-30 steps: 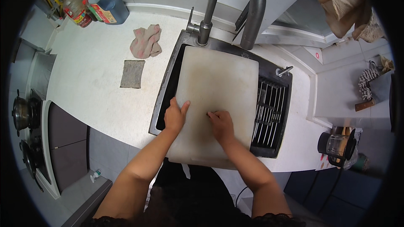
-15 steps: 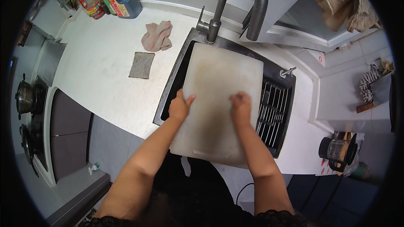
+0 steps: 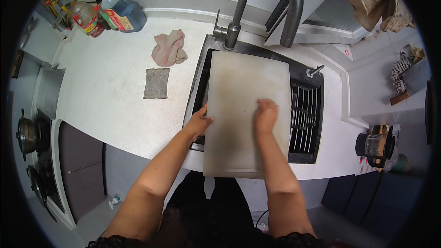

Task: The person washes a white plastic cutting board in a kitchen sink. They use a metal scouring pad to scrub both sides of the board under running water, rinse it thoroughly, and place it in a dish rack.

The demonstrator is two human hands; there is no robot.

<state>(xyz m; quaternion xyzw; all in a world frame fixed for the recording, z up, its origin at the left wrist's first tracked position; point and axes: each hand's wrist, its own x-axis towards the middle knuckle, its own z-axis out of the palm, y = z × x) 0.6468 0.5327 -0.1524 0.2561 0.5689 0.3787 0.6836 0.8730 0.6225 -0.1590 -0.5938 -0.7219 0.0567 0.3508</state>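
A large whitish cutting board (image 3: pixel 234 87) with a brownish tinge lies across the dark sink (image 3: pixel 301 156), its near end reaching past the counter's front edge. My left hand (image 3: pixel 199 123) grips the board's left edge, thumb on top and the other fingers partly hidden at the side. On the right half of the board rests my right hand (image 3: pixel 266 115), its fingers curled in against the surface. Whatever it may hold is hidden under the fingers.
A grey scouring cloth (image 3: pixel 156 83) and a crumpled pinkish rag (image 3: pixel 169 48) lie on the white counter at left. Behind the board rises a tall faucet (image 3: pixel 235 27). A black rack (image 3: pixel 303 115) sits in the sink's right side. Bottles (image 3: pixel 124 13) stand at the far left.
The view has turned a little, so board, sink and counter shift in the picture. My left hand keeps its hold on the board's edge; my right hand stays curled on its surface.
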